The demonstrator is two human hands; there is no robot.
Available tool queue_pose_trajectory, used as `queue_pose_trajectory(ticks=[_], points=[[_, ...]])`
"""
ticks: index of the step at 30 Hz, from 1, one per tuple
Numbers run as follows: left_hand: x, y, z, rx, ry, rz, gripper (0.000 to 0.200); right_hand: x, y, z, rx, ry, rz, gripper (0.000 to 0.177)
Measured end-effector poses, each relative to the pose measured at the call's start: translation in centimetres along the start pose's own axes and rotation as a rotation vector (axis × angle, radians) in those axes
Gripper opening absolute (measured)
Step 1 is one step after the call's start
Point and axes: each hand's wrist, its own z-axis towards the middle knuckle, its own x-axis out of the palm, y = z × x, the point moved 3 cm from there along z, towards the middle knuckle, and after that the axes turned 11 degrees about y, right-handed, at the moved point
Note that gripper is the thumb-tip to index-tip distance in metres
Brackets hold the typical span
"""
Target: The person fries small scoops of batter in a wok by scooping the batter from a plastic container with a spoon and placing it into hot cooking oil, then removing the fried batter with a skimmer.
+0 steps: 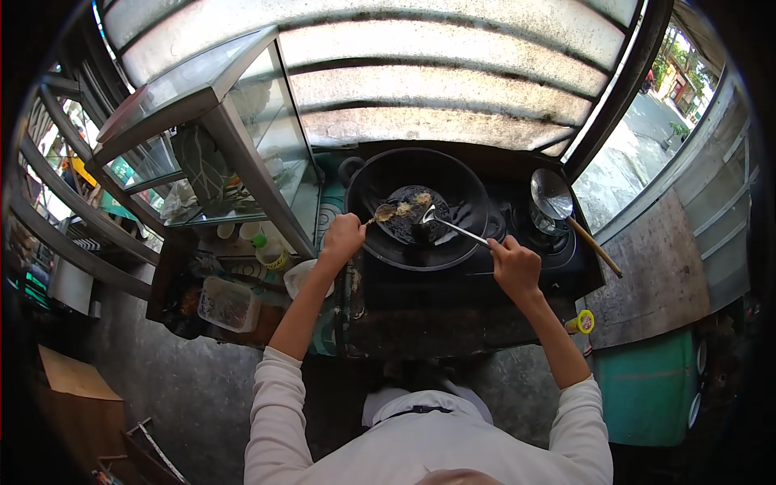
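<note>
A large black wok (469,182) sits on the stove with dark oil in its bottom. Small golden fried pieces (421,198) lie in the oil. My left hand (344,236) is closed on a spoon (383,212), whose bowl is over the wok's left side beside the fried pieces. In my right hand (515,264) is the handle of a long metal ladle (461,230). Its head reaches down to the oil near the middle of the wok, close to the fried pieces; its exact shape is hard to make out.
A strainer (551,194) with a wooden handle rests on the right burner. A glass display case (267,129) stands at the left. Below it are a green-capped bottle (271,252), a clear plastic tub (229,304) and a white bowl (299,277). A yellow-lidded container (582,322) is at the right.
</note>
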Motion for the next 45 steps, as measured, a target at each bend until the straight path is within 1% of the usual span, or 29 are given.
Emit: queue_pose_trajectory(ticks=[7, 9, 13, 16, 18, 19, 21, 23, 26, 28, 29, 32, 33, 35, 36, 38, 39, 42, 45], points=[[-0.4, -0.7, -0.3, 0.006, -0.022, -0.024, 0.021, -1.0, -0.7, -0.6, 0.094, -0.021, 0.056, 0.018], [-0.4, -0.9, -0.2, 0.008, -0.007, -0.034, 0.02, -1.0, -1.2, -1.2, 0.145, -0.015, 0.099, 0.019], [-0.9, -1.9, -0.5, 0.042, -0.059, -0.031, 0.02, -0.7, -2.5, -2.7, 0.272, 0.007, 0.241, 0.019], [-0.9, -2.3, -0.5, 0.093, -0.098, -0.054, 0.02, 0.9, -3.6, -4.1, 0.327, -0.095, 0.356, 0.019], [-0.7, -2.3, -0.4, 0.139, -0.13, -0.074, 0.021, 1.4, -4.0, -4.8, 0.464, -0.006, 0.548, 0.02], [-0.5, -2.2, -0.3, 0.14, -0.114, -0.1, 0.021, 1.7, -4.1, -5.2, 0.529, 0.038, 0.646, 0.02], [-0.5, -2.5, -0.4, 0.145, -0.078, -0.15, 0.022, 3.3, -4.3, -6.0, 0.544, 0.029, 0.675, 0.022], [-0.3, -2.6, -0.5, 0.174, -0.105, -0.167, 0.022, 4.2, -4.1, -6.9, 0.546, -0.002, 0.708, 0.024], [-0.3, -2.4, -0.7, 0.186, -0.112, -0.203, 0.022, 5.7, -4.5, -7.7, 0.577, 0.044, 0.738, 0.025], [0.0, -2.6, -1.0, 0.178, -0.094, -0.239, 0.022, 8.8, -6.1, -8.6, 0.535, 0.038, 0.978, 0.026], [0.1, -2.6, -1.2, 0.169, -0.085, -0.26, 0.022, 8.5, -5.7, -8.4, 0.507, 0.036, 1.1, 0.026], [0.2, -2.7, -2.3, 0.146, -0.068, -0.331, 0.022, 6.7, -4.6, -9.2, 0.672, 0.252, 1.514, 0.024], [0.2, -3.0, -2.7, 0.145, -0.062, -0.357, 0.022, 6.7, -4.8, -9.3, 0.686, 0.247, 1.606, 0.025], [-0.2, -3.4, -3.5, 0.122, -0.044, -0.423, 0.022, 6.9, -5.8, -9.6, 0.713, 0.233, 1.784, 0.026], [-0.1, -3.6, -4.0, 0.11, -0.034, -0.459, 0.021, 6.8, -6.7, -9.7, 0.71, 0.154, 1.801, 0.026], [0.2, -4.0, -4.6, 0.087, -0.046, -0.496, 0.021, 6.9, -8.9, -9.7, 0.699, 0.006, 1.831, 0.026], [0.4, -4.1, -5.0, 0.071, -0.055, -0.512, 0.021, 7.4, -10.4, -9.6, 0.692, -0.086, 1.777, 0.027], [1.6, -4.6, -6.2, 0.07, -0.078, -0.639, 0.02, 9.9, -15.1, -9.3, 0.779, -0.231, 1.741, 0.026], [2.3, -5.8, -7.7, 0.048, -0.045, -0.724, 0.019, 12.5, -18.9, -8.7, 0.856, -0.24, 1.772, 0.027]])
